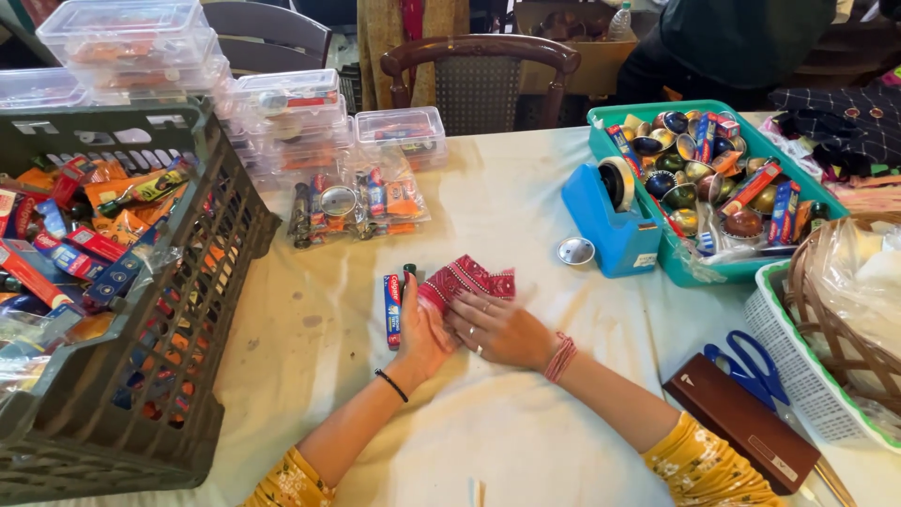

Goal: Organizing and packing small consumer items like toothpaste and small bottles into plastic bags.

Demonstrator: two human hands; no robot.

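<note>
The left hand (419, 330) is cupping upright against the near edge of a red patterned cloth (466, 279), fingers loosely curled, while the right hand (497, 329) is lying flat and open on the cloth's near side, pressing it to the desk (488, 432). The cloth is sitting just beyond both hands. It looks light, soft and limp, so it is likely folding easily and best pinched at a corner or a folded edge. A small boxed tube (392, 311) and a dark stick (409, 270) are lying just left of the left hand, touching or nearly so. Farther left a grey crate (225, 235) is crowding that side. To the right, a brown case (741, 422) and scissors (751, 368) are lying near the forearm. Beyond the hands, open desk is leading to a tape dispenser (610, 221) and a green tray (676, 253).
</note>
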